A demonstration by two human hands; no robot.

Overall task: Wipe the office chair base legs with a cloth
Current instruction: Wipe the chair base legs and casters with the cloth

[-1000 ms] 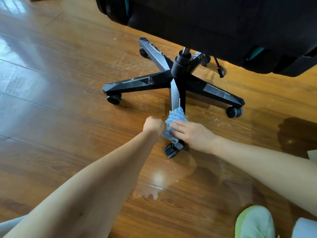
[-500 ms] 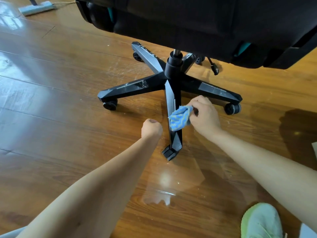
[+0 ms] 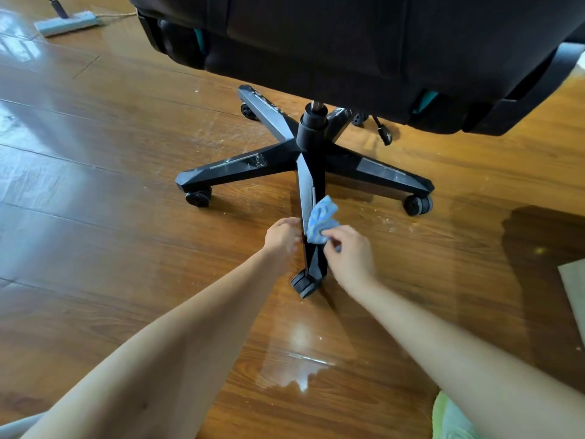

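My right hand (image 3: 349, 256) pinches the crumpled blue-and-white cloth (image 3: 321, 220) against the nearest black chair-base leg (image 3: 308, 191), above its caster (image 3: 304, 283). My left hand (image 3: 281, 236) meets the leg's other side, fingers hidden, so I cannot tell that grip. The black seat (image 3: 348, 42) hides most of 1 far leg (image 3: 340, 117).

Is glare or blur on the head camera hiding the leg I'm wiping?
Head view: no, the near leg and blue cloth read clearly. Head view: glare washes out the floor at far left and in a patch near the bottom. The left hand is slightly smeared, and wide-angle distortion bows the floorboards.
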